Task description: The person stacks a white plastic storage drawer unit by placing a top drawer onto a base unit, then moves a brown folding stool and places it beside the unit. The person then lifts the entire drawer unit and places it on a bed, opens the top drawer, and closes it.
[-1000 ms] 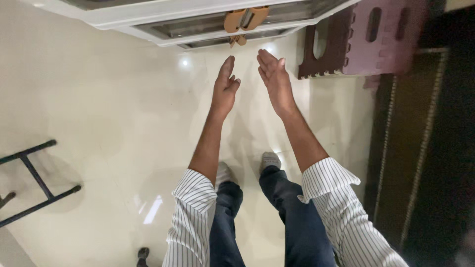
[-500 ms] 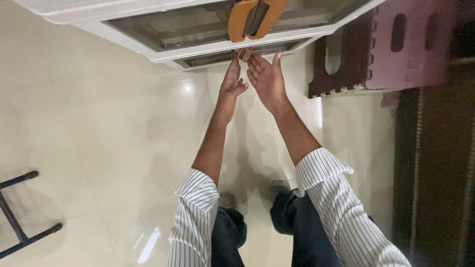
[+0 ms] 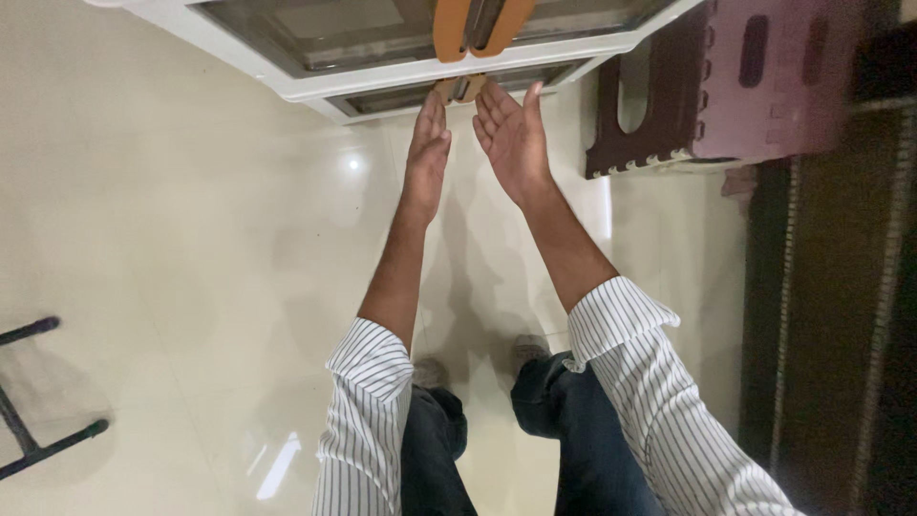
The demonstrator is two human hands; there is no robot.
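Observation:
Both my arms, in striped sleeves, stretch forward over a glossy cream floor. My left hand point(image 3: 427, 153) is flat with fingers together, its tips close to a pair of orange-brown sandals point(image 3: 475, 27) that rest on the white frame of a glass door point(image 3: 382, 76). My right hand point(image 3: 513, 136) is held palm up with spread fingers, just below the same sandals. Neither hand holds anything. The heels of the sandals point(image 3: 461, 88) show right at my fingertips.
A dark maroon plastic stool point(image 3: 726, 86) lies on its side at the upper right. A dark rug point(image 3: 831, 315) runs along the right edge. Black metal legs of a stand point(image 3: 38, 401) sit at the lower left. My feet show below my arms.
Both hands have reached farther forward to the sandals at the door frame. The view has shifted closer to the door, and the stand has slid toward the left edge.

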